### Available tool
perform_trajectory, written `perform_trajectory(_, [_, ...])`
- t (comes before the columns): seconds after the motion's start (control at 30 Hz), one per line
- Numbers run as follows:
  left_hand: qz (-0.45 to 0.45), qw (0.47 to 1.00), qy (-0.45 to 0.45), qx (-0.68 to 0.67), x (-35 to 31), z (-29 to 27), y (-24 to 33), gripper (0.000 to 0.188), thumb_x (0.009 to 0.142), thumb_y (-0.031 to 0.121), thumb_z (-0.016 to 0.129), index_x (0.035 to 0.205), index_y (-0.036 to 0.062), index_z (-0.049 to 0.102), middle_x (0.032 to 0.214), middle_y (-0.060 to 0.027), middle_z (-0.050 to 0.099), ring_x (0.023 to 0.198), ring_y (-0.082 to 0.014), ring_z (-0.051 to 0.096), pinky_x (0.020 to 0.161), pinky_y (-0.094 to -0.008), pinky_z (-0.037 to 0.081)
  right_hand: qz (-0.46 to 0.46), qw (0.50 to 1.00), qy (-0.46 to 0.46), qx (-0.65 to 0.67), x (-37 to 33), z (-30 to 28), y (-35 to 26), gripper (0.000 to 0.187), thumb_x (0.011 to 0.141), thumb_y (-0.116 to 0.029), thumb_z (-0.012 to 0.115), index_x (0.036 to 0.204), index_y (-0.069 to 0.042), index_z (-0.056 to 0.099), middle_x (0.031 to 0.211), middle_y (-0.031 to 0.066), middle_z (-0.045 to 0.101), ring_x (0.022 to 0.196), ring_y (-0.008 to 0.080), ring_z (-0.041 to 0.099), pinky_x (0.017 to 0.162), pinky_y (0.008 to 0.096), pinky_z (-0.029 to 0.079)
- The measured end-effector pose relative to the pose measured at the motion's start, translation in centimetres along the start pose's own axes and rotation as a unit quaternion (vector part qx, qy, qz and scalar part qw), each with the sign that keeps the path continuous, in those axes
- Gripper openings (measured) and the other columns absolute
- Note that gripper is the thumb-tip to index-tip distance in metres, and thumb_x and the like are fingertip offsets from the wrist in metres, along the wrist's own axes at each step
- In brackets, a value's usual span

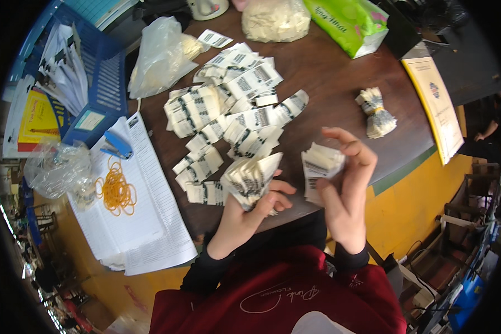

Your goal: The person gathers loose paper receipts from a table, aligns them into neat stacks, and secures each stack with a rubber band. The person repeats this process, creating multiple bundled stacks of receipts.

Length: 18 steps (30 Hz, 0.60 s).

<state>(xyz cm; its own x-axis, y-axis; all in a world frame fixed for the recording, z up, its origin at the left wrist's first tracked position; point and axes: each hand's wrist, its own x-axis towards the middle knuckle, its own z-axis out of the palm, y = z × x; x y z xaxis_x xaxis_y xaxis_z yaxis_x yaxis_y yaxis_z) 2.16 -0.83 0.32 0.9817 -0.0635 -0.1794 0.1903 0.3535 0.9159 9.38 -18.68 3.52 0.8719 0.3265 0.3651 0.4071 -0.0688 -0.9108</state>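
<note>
In my left hand [240,218] is a thick, fanned stack of white printed labels [249,178], gripped between thumb and fingers above the table's near edge. My right hand [348,200] pinches a smaller stack of labels [322,161], its thumb across the front and fingers curled at the far side. The two stacks are apart. Just beyond them spreads a loose heap of the same labels [197,108], some overlapping in strips. To the right lies a bundle of labels [377,114] with a yellow rubber band around its middle.
Orange rubber bands [117,192] lie on printed sheets [145,222] at left, by a blue stapler [117,146] and a clear plastic bag [58,170]. Farther back are a blue file basket [97,83], filled bags [275,21] and a green tissue pack [348,25]. A yellow-edged booklet [434,106] lies right.
</note>
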Motion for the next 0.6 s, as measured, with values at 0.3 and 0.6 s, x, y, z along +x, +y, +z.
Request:
perform_trajectory(0.3, [0.039,0.998,0.011,0.052,0.4,-0.2,-0.2,0.040,0.098,0.012,0.055,0.131,-0.0082,0.045,0.100,-0.0113,0.067,0.081,-0.0122,0.065,0.071,-0.0250,0.052,-0.084,0.844,-0.177,-0.499,2.8,-3.8,1.4,0.036,0.075,0.005,0.057,0.109,-0.006,0.052,0.100,0.0118,0.054,0.082,0.0333,0.062,0.066,0.0396,0.052])
perform_trajectory(0.6, [0.044,0.997,-0.066,-0.015,0.0,-0.3,-0.3,0.050,0.091,0.012,0.067,0.132,-0.0024,0.043,0.091,-0.0051,0.060,0.078,-0.0107,0.058,0.072,-0.0258,0.048,0.110,0.984,0.142,0.015,4.7,-14.2,2.1,0.046,0.079,0.006,0.038,0.122,-0.012,0.040,0.099,0.0042,0.050,0.076,0.0075,0.046,0.062,0.0193,0.041])
